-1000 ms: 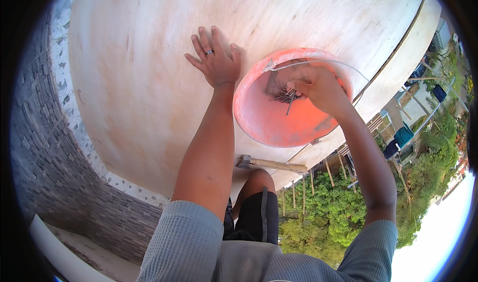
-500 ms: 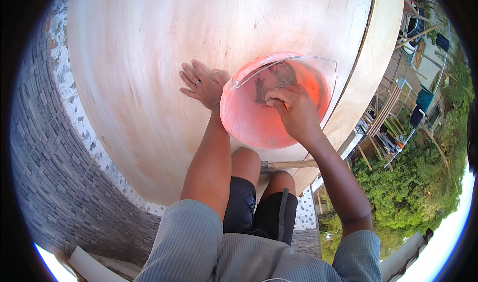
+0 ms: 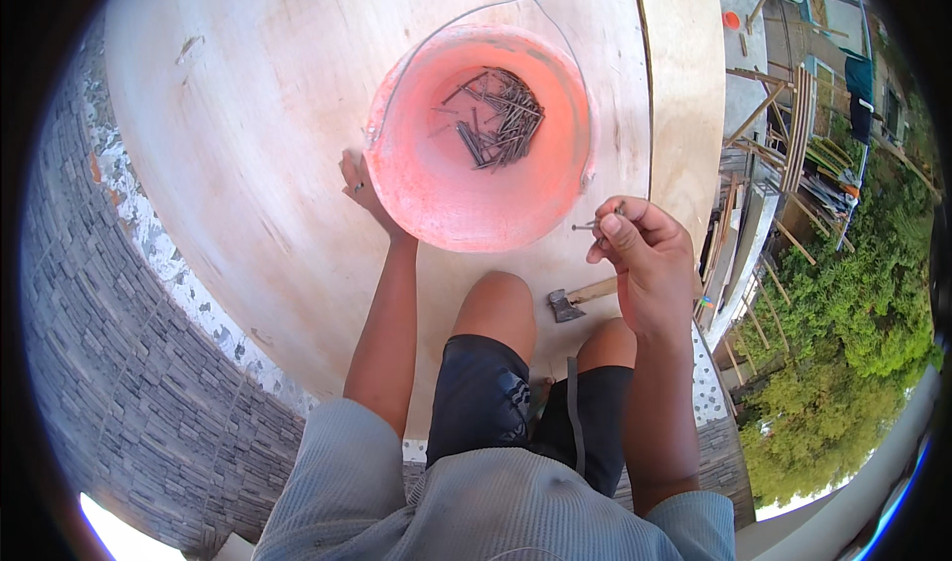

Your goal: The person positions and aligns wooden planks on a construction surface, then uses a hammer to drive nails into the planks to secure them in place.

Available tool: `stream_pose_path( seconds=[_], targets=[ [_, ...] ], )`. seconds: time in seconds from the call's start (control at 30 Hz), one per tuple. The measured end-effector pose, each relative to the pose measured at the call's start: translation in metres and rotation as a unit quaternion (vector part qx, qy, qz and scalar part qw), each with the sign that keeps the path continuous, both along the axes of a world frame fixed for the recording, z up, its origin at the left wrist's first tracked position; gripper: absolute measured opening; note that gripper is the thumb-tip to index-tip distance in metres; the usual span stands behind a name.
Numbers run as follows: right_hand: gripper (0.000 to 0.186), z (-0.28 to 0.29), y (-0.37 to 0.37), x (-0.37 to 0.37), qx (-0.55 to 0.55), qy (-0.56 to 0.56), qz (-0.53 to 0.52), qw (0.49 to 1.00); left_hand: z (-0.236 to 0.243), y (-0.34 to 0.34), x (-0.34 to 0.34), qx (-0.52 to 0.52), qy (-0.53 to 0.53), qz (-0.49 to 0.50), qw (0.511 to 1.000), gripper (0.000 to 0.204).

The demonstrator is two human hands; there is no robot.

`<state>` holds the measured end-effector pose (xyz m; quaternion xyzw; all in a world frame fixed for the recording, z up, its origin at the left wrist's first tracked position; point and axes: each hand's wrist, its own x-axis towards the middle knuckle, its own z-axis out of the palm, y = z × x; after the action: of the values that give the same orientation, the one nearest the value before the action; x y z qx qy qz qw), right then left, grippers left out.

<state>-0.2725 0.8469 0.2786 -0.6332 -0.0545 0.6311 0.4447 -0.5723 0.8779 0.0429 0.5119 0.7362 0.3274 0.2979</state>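
Note:
My right hand (image 3: 645, 249) is raised to the right of a pink-orange bucket (image 3: 426, 199). Its thumb and fingers pinch nails (image 3: 587, 226), whose exact number I cannot make out. Inside the bucket, a pile of loose nails (image 3: 511, 120) lies on the bottom, toward the far side. The bucket's thin wire handle (image 3: 466, 8) leans to the far side. My left hand (image 3: 363, 189) is low at the bucket's left side, with its visible fingers stretched out near the wood; the bucket hides part of it, and I cannot tell whether it touches the wall.
Below me is a broad plywood sheet (image 3: 238, 165), with a seam along its right. A hatchet (image 3: 567, 305) with a wooden handle lies by my knees. A stone-patterned wall (image 3: 129, 353) runs along the left. Beyond the right edge, lumber (image 3: 798, 135) and greenery (image 3: 843, 333) show far below.
My right hand has come out of the bucket, rightward and nearer to me, with nails in its fingers. The view has shifted, showing the nail pile and hatchet more fully.

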Motion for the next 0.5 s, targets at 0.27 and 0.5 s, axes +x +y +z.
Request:
stream_pose_path(
  seconds=[0.27,0.5],
  targets=[
    [0.016,-0.043,-0.114,0.003,-0.211,0.057,0.044,0.975,0.120,-0.112,0.106,-0.483,-0.645,-0.002,0.592,0.060],
    [0.020,-0.053,-0.170,0.030,-0.182,-0.209,-0.023,0.961,0.083,-0.097,0.154,-0.625,-0.549,-0.088,0.548,0.060]
  ],
)
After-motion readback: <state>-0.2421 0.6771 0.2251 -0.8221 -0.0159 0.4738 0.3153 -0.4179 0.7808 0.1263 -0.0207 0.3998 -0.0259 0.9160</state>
